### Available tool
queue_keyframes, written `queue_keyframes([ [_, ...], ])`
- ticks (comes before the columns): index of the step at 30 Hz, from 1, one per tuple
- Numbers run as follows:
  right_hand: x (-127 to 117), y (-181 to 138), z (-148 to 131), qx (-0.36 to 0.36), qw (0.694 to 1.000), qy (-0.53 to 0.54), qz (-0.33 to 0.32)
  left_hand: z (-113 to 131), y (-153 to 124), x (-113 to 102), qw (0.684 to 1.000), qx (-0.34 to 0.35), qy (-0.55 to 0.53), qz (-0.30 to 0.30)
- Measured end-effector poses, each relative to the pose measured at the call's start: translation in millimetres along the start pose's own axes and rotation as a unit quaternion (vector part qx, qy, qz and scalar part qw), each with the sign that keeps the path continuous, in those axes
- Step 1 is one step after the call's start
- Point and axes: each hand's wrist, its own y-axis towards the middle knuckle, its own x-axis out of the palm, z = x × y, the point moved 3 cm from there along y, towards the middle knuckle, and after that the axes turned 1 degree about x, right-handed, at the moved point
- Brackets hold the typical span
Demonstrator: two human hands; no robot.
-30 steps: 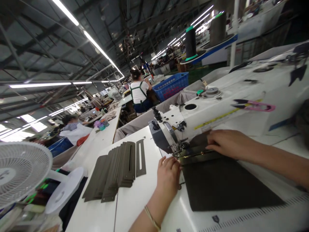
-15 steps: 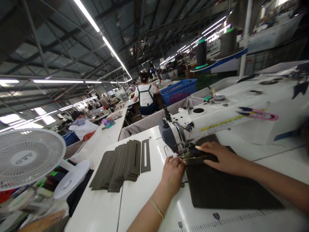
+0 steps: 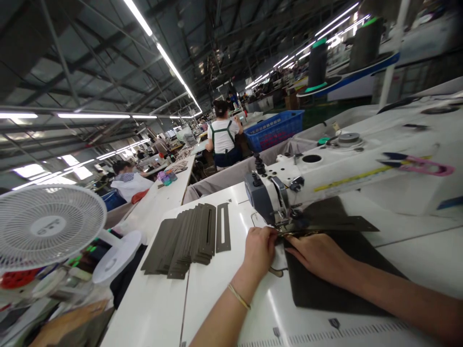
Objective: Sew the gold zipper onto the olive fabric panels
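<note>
In the head view, my left hand [image 3: 258,248] is closed, its fingertips pinching the near-left end of the dark work just in front of the presser foot of the sewing machine [image 3: 269,197]. My right hand [image 3: 321,255] has its fingertips drawn together on the edge of a dark olive fabric panel [image 3: 314,291], to the right of the left fingertips. Gold-coloured glints, like zipper teeth, show along that edge. A slotted dark strip [image 3: 356,223] lies across the panel and passes behind the right hand. The exact grip under the fingers is partly hidden.
A fanned stack of dark slotted strips [image 3: 181,238] lies left of the machine, with a single strip [image 3: 226,226] beside it. A white fan [image 3: 50,226] stands at the left. Pink-handled snips [image 3: 427,165] rest on the machine arm. Ahead, a co-worker [image 3: 223,137] sits near a blue crate [image 3: 275,127].
My right hand has moved left and nearer to me, closing in on my left hand. The slotted strip now shows extending right past the machine. The view has shifted slightly.
</note>
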Motion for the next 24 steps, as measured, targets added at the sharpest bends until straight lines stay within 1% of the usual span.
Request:
queue_keyframes([
  [4, 2, -7, 0, -0.023, 1.0, 0.005, 0.017, 3, -4, 4, 0.999, 0.04, -0.01, -0.011],
  [7, 0, -12, -2, -0.062, 0.997, 0.016, 0.036, 7, -8, 8, 0.997, 0.072, 0.027, -0.013],
  [9, -6, -14, 0, -0.085, 0.994, 0.009, 0.064, 9, -10, 11, 0.995, 0.078, 0.055, -0.016],
  [11, -16, -15, 7, -0.095, 0.99, -0.023, 0.103, 10, -11, 13, 0.995, 0.079, 0.065, -0.02],
  [13, -26, -18, 20, -0.082, 0.987, -0.065, 0.126, 10, -11, 13, 0.995, 0.077, 0.064, -0.022],
  [15, -33, -22, 36, -0.058, 0.986, -0.09, 0.127, 10, -11, 13, 0.995, 0.076, 0.061, -0.021],
  [17, -36, -28, 49, -0.037, 0.987, -0.091, 0.13, 10, -11, 13, 0.995, 0.077, 0.058, -0.019],
  [20, -31, -30, 53, -0.035, 0.989, -0.061, 0.133, 11, -12, 12, 0.995, 0.081, 0.061, -0.02],
  [24, -14, -17, 33, -0.075, 0.99, -0.014, 0.115, 17, -15, 9, 0.994, 0.077, 0.08, -0.008],
])
